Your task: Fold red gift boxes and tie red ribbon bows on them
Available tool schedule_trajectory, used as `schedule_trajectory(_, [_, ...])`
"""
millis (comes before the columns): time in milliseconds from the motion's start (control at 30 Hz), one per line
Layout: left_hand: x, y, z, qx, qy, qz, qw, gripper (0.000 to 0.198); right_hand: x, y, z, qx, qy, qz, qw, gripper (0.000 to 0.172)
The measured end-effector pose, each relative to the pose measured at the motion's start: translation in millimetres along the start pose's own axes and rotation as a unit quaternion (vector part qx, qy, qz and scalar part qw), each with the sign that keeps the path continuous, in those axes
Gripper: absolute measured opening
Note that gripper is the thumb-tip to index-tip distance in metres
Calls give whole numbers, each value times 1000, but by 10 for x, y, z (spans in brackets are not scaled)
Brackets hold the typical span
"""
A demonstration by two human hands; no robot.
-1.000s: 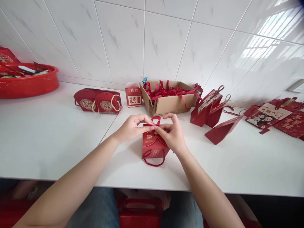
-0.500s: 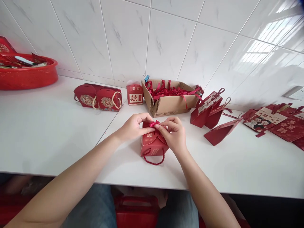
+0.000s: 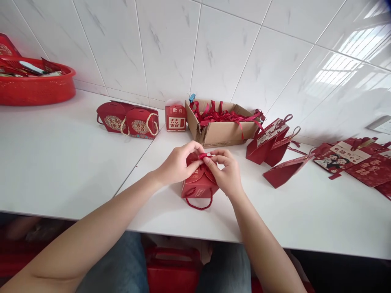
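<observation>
A red gift box [image 3: 200,189] with gold characters stands on the white table in front of me, its twisted red cord handle [image 3: 200,207] hanging toward the table edge. On its top is a red ribbon [image 3: 203,156]. My left hand [image 3: 180,163] pinches the ribbon from the left between thumb and fingers. From the right, my right hand [image 3: 225,169] grips the same ribbon, thumb against the left hand's fingertips. Fingers cover part of the box top, and the ribbon's exact knot cannot be made out.
Behind the box stands an open cardboard box [image 3: 226,132] of red ribbons. A small red box [image 3: 176,118] and two red boxes with rope handles [image 3: 127,120] stand to its left. A red basket [image 3: 36,89] is far left. Red folded boxes [image 3: 269,140] and flat red bags [image 3: 345,160] lie right.
Both hands stay on the ribbon, with the fingers shifted slightly and the ribbon loop drawn smaller. The whole view has tilted a little. The gift box stays in place.
</observation>
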State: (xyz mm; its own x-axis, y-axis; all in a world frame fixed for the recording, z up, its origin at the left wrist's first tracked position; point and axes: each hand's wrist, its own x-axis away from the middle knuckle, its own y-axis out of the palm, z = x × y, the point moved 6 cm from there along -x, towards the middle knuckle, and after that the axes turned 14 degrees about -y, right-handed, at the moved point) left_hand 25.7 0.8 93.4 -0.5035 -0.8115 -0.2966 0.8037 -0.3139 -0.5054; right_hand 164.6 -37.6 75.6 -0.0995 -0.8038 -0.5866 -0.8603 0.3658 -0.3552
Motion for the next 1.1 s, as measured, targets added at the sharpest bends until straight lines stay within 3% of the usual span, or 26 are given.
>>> schedule_trajectory(167, [-12,-12,12,-6,12,-4,1000,11,2,44,56,-61,57,-63,995,29])
schedule_trajectory(467, [6,-17,34,-6,13,-29,999,11,0,11,25,-74,73,-72,992,32])
schedule_trajectory(633, [-2,-7,57,-23,41,4,999,13,36,107,34,-147,85,-103,980,40])
schedule_trajectory(800, [-25,-85,45,-36,45,58,997,15,49,133,88,-202,100,-63,972,39])
schedule_trajectory(900, [-34,-112,31,-98,33,18,995,5,50,140,104,-215,104,-59,969,37])
schedule_trajectory(1000, [-28,-111,22,-119,25,-34,992,8,51,130,115,-206,104,-54,971,35])
schedule_trajectory(1100, [-31,-121,11,-109,11,-29,994,13,53,120,110,-189,96,-47,976,34])
